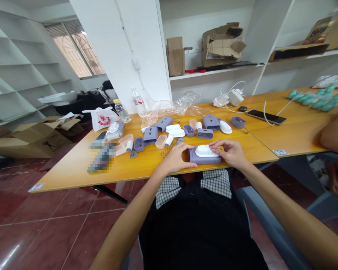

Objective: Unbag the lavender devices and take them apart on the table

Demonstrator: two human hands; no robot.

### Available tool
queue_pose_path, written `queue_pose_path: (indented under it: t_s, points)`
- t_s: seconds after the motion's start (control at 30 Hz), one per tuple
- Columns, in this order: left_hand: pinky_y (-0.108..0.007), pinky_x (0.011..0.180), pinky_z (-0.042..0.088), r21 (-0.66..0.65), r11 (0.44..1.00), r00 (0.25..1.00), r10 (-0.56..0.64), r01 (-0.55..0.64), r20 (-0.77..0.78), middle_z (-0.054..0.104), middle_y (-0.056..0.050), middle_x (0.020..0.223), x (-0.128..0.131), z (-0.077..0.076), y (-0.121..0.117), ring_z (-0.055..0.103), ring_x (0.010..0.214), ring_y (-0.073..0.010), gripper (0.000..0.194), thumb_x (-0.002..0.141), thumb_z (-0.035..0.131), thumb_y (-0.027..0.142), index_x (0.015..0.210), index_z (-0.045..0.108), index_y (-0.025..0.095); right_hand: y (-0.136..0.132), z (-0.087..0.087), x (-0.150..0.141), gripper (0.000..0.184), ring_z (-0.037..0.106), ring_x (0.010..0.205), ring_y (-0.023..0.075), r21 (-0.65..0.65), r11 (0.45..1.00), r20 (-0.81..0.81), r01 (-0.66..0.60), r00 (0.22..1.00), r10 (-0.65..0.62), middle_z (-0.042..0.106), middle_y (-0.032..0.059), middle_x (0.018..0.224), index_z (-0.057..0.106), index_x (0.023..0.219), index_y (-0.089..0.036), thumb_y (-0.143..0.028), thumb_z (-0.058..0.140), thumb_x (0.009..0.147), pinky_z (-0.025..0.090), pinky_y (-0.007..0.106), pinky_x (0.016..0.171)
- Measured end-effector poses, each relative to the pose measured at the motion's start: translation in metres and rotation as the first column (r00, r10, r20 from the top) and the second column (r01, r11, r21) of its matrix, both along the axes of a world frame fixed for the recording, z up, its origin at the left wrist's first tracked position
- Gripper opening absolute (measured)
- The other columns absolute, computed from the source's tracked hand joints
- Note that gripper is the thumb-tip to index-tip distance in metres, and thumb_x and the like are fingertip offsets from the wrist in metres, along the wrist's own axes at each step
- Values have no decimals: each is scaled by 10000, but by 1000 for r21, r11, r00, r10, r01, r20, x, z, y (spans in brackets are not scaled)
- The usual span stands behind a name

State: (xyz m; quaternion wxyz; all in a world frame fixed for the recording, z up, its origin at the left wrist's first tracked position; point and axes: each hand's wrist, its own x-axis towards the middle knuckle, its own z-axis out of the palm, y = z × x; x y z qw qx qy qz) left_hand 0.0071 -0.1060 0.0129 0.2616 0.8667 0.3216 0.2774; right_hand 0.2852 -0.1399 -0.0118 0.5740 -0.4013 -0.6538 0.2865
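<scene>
A purple plastic case (205,161) lies lengthwise at the table's front edge. My left hand (178,156) holds its left end between thumb and fingers. On top of the case rests a white oval brush head (205,151) with its bristles up. My right hand (231,153) has its thumb and fingertips pinched on the right end of that brush head. Just beyond my hands lie more white brush heads (177,132), purple cases (151,135), a clear cup (161,141), a white cylinder (169,140) and several metal springs (169,150).
Plastic bottles (139,102), crumpled clear film (186,101) and a white bag (101,117) stand behind the parts. Farther right are a phone (266,116), a charger with cables (236,97) and green bottle-like pieces (307,98). Another person's arm (336,129) shows at the right edge.
</scene>
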Motion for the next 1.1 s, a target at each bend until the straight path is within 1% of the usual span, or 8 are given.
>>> queue_pose_path:
  t_s: [0.1,0.23,0.37,0.47,0.6,0.7,0.8,1.1]
  points:
    - [-538,1184,495,-8,1000,1000,9,-9,-4,717,-92,1372,0,0,-1,664,1309,-341,689,735,1008,438,1330,712,255,-7,10,-1,240,794,930,334,96,994,181,46,981,-63,842,73,907,799,782,-311,-507,804,921,600,595,963]
    - [-527,1186,496,-9,1000,1000,11,-11,-1,717,-92,1373,0,1,-2,667,1308,-339,678,744,1000,439,1328,711,249,-11,20,2,179,766,944,340,150,988,217,37,974,-69,816,77,928,807,831,-316,-455,780,940,596,579,948]
    - [-526,1175,502,2,1000,1000,14,-14,-13,718,-92,1355,1,1,-2,670,1293,-342,690,738,1004,436,1333,710,249,-9,18,12,127,724,966,329,191,981,295,48,950,-104,758,78,993,816,923,-311,-431,837,888,585,560,962]
    - [-520,1164,508,5,1000,1000,21,-20,-14,718,-87,1340,2,0,-1,675,1277,-335,692,736,1007,432,1331,707,247,-7,15,17,141,708,971,295,201,979,358,23,929,-96,702,70,1034,828,997,-305,-404,829,898,592,515,932]
    - [-518,1169,505,2,1000,1000,18,-18,-7,717,-87,1349,1,0,0,670,1288,-332,679,738,1008,430,1317,705,246,-6,14,19,65,703,1004,276,220,975,413,-32,909,-64,661,69,1077,811,943,-287,-334,767,954,583,487,926]
    - [-519,1160,514,1,1000,1000,12,-12,0,715,-93,1351,1,-1,0,677,1278,-333,676,739,1007,423,1315,704,240,-5,14,18,97,698,1070,302,238,970,438,-47,897,-64,664,80,1096,788,900,-280,-296,729,976,572,511,957]
    - [-522,1164,512,11,1000,1000,8,-8,11,712,-92,1347,1,-2,1,679,1279,-330,665,742,1006,422,1308,706,242,-3,11,19,116,695,1122,328,262,965,409,-20,908,-92,676,89,1108,776,892,-274,-299,713,987,562,547,995]
    - [-530,1116,535,27,1000,1000,-6,6,16,707,-122,1333,0,-4,2,683,1254,-341,650,771,982,462,1314,712,229,-5,13,19,147,713,1053,306,236,971,427,-34,901,-72,690,92,1107,780,891,-269,-326,700,1000,594,503,934]
